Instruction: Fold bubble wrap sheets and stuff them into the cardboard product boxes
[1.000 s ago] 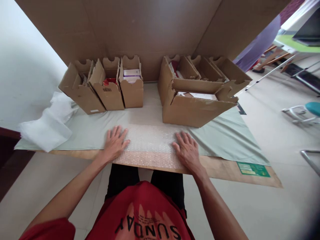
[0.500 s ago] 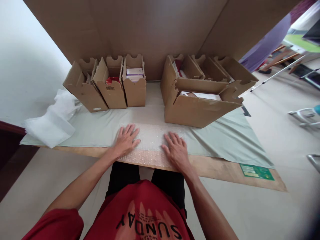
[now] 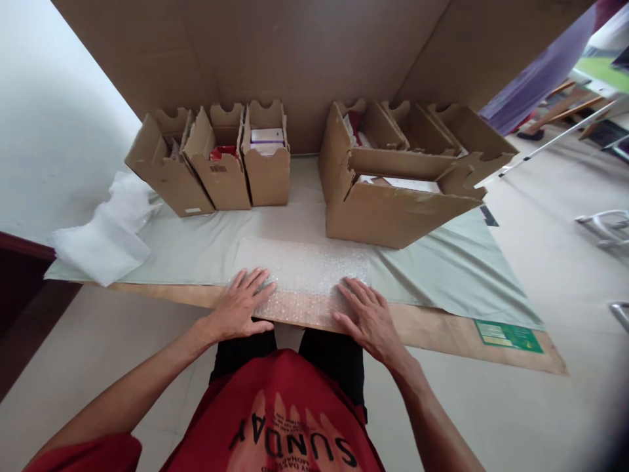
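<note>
Wrinkled cloth [image 3: 442,275] is draping the wooden tabletop [image 3: 432,325]; left hand [image 3: 240,309] and right hand [image 3: 371,318], fingers unclenched, are resting on pebbly bubble wrap [image 3: 304,272].

Bubble wrap [image 3: 304,269] near, over cloth [image 3: 442,278] and board [image 3: 432,329]; left hand [image 3: 240,305] at left end, right hand [image 3: 368,318] at right. Three boxes [image 3: 230,190] far left, packing sheets [image 3: 105,246] nearer left. Four boxes [image 3: 383,216] far right. Cardboard panel [image 3: 304,59] behind boxes.
</note>
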Demonstrator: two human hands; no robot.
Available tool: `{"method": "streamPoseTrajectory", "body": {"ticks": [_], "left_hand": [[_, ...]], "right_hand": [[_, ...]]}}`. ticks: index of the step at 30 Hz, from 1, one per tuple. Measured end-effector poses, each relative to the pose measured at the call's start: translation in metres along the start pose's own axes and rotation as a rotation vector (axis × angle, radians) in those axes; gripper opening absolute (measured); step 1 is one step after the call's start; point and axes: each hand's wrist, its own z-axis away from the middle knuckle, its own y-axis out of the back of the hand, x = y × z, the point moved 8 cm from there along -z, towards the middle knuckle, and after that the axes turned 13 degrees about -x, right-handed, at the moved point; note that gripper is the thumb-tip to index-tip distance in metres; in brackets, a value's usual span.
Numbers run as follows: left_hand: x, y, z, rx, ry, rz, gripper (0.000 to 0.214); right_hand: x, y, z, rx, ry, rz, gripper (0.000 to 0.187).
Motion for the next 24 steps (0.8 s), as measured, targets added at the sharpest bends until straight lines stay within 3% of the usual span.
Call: {"method": "streamPoseTrajectory", "body": {"ticks": [4, 10, 15, 20, 24], "left_hand": [[-0.007, 0.0, 0.018, 0.035, -0.019, -0.029, 0.074], [-0.001, 0.0, 0.031, 0.106, -0.033, 0.038, 0.054], [-0.02, 0.024, 0.048, 0.137, -0.053, 0.405, 0.028], [-0.069, 0.041, 0.05, 0.09, 0.234, 0.839, 0.029], [-0.079, 0.035, 0.04, 0.092, 0.304, 0.962, 0.035]], "right_hand": [[0.006, -0.003, 0.032, -0.013, 0.084, 0.032, 0.07], [-0.005, -0.006, 0.044, 0.088, 0.037, 0.052, 0.043], [0.005, 0.015, 0.052, 0.131, 0.112, -0.253, 0.027], [0.041, 0.036, 0.04, 0.155, -0.154, -0.658, 0.028], [0.054, 0.033, 0.022, 0.277, -0.295, -0.907, 0.034]]}}
